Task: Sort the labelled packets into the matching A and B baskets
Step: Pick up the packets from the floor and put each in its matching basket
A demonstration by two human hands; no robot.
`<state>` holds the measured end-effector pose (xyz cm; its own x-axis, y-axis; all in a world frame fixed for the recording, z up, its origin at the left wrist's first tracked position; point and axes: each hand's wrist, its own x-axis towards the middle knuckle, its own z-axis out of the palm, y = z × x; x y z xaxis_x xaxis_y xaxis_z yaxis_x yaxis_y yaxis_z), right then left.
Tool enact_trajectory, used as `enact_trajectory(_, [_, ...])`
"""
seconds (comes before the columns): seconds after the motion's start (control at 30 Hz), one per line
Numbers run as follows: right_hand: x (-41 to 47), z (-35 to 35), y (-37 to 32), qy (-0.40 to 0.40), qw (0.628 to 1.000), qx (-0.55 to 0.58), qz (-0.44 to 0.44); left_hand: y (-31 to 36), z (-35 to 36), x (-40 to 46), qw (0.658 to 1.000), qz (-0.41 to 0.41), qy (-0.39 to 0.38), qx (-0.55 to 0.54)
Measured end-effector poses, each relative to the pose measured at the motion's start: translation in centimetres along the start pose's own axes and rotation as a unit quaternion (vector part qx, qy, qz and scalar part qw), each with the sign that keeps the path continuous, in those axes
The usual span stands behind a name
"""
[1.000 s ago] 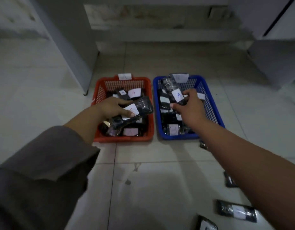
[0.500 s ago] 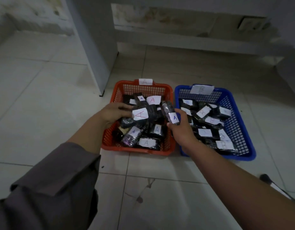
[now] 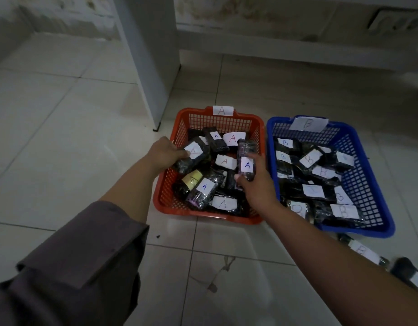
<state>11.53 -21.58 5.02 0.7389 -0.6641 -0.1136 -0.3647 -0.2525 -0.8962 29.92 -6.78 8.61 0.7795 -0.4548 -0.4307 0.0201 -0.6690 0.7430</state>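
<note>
Holding black plastic-wrapped A-labelled packets, left hand (image 3: pixel 163 154) gripping one (image 3: pixel 191 157) at nine o'clock, right hand (image 3: pixel 257 184) pinching another (image 3: pixel 246 161) at three, the person should lower both into the red mesh basket (image 3: pixel 165 196) before releasing.

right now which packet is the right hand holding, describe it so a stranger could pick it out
Find the red basket tagged A, left of the blue basket. Over its right side the right hand grips a dark packet standing nearly upright. Its white label bears a blue A, and unlike the packets lying around it, it is lifted above the pile.
</note>
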Motion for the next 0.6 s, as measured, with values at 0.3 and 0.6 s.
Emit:
enact_trajectory(0.3, [-0.2, 1.1, 1.1, -0.033, 0.995, -0.090, -0.017, -2.9, 1.5, -0.2, 0.946, 0.047, -0.001, 0.320])
enact_trajectory(0.6, [-1.8, 0.8, 1.8, -0.010, 0.902, -0.427, -0.071, -2.8, 2.3, -0.4, 0.892, 0.107, 0.055, 0.436])
